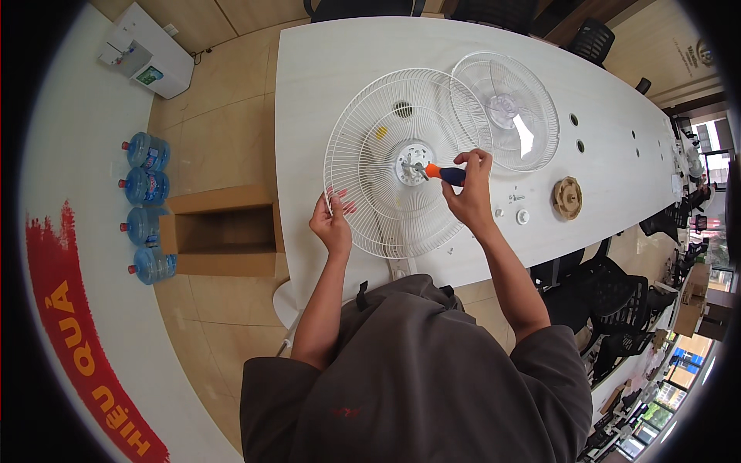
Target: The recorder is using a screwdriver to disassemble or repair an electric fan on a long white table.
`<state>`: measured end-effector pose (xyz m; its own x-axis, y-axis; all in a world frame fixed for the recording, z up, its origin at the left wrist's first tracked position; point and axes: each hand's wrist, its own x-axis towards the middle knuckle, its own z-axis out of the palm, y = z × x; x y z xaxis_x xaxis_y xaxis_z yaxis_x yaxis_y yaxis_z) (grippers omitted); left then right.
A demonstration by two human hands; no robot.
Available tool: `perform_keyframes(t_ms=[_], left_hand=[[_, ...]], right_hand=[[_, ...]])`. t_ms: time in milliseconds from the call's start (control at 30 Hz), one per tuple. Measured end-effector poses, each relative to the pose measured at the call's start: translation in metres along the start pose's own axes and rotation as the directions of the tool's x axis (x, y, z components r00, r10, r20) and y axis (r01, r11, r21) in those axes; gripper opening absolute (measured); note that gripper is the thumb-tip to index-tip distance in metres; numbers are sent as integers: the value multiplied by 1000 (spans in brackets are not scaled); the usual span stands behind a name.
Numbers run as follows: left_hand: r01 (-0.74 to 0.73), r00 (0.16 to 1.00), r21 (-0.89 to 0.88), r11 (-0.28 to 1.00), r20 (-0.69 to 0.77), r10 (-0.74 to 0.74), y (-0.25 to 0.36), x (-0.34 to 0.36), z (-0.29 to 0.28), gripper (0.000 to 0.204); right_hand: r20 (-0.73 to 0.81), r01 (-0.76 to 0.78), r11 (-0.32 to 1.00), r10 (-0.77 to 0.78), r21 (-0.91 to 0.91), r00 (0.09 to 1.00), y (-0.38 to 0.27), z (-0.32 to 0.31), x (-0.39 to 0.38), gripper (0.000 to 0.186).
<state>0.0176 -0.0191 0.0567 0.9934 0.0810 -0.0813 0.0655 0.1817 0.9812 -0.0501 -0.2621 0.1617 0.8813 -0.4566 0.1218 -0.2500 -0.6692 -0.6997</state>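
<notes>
A round white wire fan grille (pixel 361 217) lies at the near left of the white table, with a white hub plate (pixel 406 154) at its centre. My left hand (pixel 332 222) pinches the grille's left rim between thumb and fingers. Held in my right hand (pixel 471 193) is a screwdriver (pixel 446 174) with an orange and dark blue handle. Its shaft points left to the hub plate, and its tip meets the parts there; whether it sits in a screw is too small to tell. Below the grille, a white stand part (pixel 399 268) shows near the table edge.
Behind the grille lies a second guard with a see-through fan blade (pixel 502 112). A brown round part (pixel 566 198), a white cap (pixel 522 217) and small screws (pixel 516 198) lie to the right. An open cardboard box (pixel 224 231) and several water bottles (pixel 147 187) stand left on the floor.
</notes>
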Motion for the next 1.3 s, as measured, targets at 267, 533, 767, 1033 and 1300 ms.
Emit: perform_keyframes(t_ms=[267,533,767,1033,1300], left_hand=[[10,1000,4,1000,4,-10,2,1,0,32],[8,1000,14,1000,2,-8,2,2,0,32],[19,1000,4,1000,-14,-19,0,3,-1,29],[-19,1000,70,997,3,19,4,4,0,27],[-4,999,118,993,32,0,9,0,3,27]], right_hand=[[-79,45,999,-47,-29,996,11,6,-3,54],[-248,12,999,-1,42,969,5,18,1,55],[-364,-33,998,12,-53,931,0,20,13,43],[-234,165,984,-175,-62,956,-6,15,10,44],[63,-34,974,49,-225,997,24,15,-10,39]])
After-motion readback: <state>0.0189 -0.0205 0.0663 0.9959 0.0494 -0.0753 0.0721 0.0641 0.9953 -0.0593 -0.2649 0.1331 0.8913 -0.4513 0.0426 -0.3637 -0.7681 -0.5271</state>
